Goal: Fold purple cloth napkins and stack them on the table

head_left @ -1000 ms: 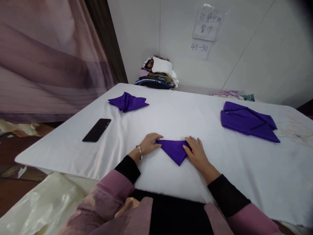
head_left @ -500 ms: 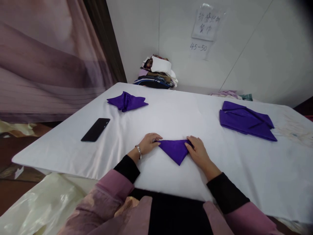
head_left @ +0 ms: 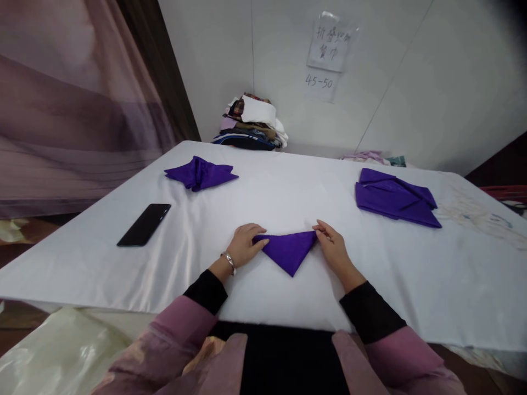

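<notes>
Between my hands a purple cloth napkin (head_left: 290, 250) is folded into a triangle, one point toward me and its long edge away. My left hand (head_left: 246, 244) grips the left corner, thumb on top and fingers behind. At the right corner my right hand (head_left: 330, 243) pinches the cloth between thumb and fingertips. A silver bracelet (head_left: 229, 262) circles my left wrist. Both forearms reach over the near edge of the white-covered table (head_left: 267, 296).
A folded purple napkin with pointed ends (head_left: 200, 173) lies back left, near a black phone (head_left: 144, 225). More folded purple cloth (head_left: 395, 198) lies at the right. Behind the table are a stack of clothes (head_left: 251, 123) and a wall with paper signs (head_left: 328, 46).
My right hand has shifted to the tip of the right corner, which is now drawn out and slightly raised. My left hand keeps its hold. The whole view has turned a little.
</notes>
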The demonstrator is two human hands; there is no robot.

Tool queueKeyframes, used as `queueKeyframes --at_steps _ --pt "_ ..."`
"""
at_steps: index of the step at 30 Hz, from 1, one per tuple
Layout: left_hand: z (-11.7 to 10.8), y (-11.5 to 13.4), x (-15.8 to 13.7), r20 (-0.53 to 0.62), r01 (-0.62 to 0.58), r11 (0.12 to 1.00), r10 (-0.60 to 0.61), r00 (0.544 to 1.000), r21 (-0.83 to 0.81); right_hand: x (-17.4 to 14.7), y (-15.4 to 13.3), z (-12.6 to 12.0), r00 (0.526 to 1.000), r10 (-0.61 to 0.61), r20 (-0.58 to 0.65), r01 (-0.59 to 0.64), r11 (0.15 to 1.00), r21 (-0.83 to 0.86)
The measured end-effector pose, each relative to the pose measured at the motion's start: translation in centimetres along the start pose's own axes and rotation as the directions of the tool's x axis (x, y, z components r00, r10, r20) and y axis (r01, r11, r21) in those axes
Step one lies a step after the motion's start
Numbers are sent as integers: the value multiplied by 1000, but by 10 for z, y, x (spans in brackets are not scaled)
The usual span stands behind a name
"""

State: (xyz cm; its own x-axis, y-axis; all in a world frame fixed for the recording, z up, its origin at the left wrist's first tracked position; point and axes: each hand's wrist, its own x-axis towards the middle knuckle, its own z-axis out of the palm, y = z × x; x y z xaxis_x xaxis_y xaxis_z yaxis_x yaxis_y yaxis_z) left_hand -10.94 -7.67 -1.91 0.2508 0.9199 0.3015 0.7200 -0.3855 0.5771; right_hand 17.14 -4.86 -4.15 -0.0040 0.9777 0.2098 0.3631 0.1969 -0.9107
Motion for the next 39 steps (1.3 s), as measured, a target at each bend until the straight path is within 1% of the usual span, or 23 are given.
queueKeyframes --at_steps 2,3,6,9,11,13,15,17,19,20,22,23,24,25,27,29,30,34,35,37,39 --pt "7 23 0 -50 -14 997 18 999 77 1 -3 0 1000 28 -10 -27 995 97" --pt "11 37 1 -52 -28 995 34 998 98 2 -5 -1 999 33 -11 -31 991 133" --pt "30 76 5 -10 -72 989 74 997 131 5 -10 -3 999 45 -6 -42 975 219" --pt "51 102 12 17 -59 981 56 998 186 5 -14 -5 998 63 23 -67 936 345" --pt "61 110 18 12 -23 971 20 1000 237 3 -17 -6 997 56 50 -72 900 429" --pt "68 111 23 -5 16 961 -16 1000 275 2 -21 -7 997 33 75 -65 874 482" --pt "70 109 26 -13 46 959 -44 999 279 0 -24 -8 994 3 106 -56 862 503" --pt "70 107 27 -7 62 962 -63 998 265 0 -24 -8 988 -34 148 -43 871 490" --pt "65 106 27 -10 76 966 -76 997 248 1 -20 -8 985 -62 162 -13 905 425" --pt "61 106 26 -23 91 968 -88 996 233 1 -17 -8 987 -61 148 5 936 353" --pt "50 105 22 -78 143 973 -131 988 179 2 -10 -9 993 -51 103 40 994 104" --pt "44 104 19 -112 177 974 -162 980 139 2 -7 -10 994 -56 92 61 997 -53" --pt "38 103 15 -144 211 973 -197 970 93 1 -6 -12 992 -68 102 88 975 -205" --pt "32 101 10 -172 238 970 -228 958 41 0 -6 -13 988 -84 132 124 935 -332" --pt "21 97 -1 -218 264 962 -274 937 -77 -1 -8 -15 974 -106 202 194 851 -488" --pt "13 93 -14 -258 243 949 -290 922 -201 -2 -12 -14 963 -97 250 225 801 -555" --pt "10 92 -20 -279 217 943 -286 917 -251 -3 -14 -14 960 -82 268 226 792 -568" --pt "-1 88 -36 -373 109 930 -246 895 -352 -1 -20 -15 955 23 295 153 814 -560" --pt "-4 87 -38 -394 92 924 -246 886 -370 0 -21 -17 960 28 278 138 818 -559" --pt "-9 82 -41 -423 70 907 -261 868 -416 -1 -24 -24 977 -11 212 131 818 -561" --pt "-12 73 -46 -425 103 880 -323 845 -465 -5 -25 -32 988 -70 134 135 814 -566"
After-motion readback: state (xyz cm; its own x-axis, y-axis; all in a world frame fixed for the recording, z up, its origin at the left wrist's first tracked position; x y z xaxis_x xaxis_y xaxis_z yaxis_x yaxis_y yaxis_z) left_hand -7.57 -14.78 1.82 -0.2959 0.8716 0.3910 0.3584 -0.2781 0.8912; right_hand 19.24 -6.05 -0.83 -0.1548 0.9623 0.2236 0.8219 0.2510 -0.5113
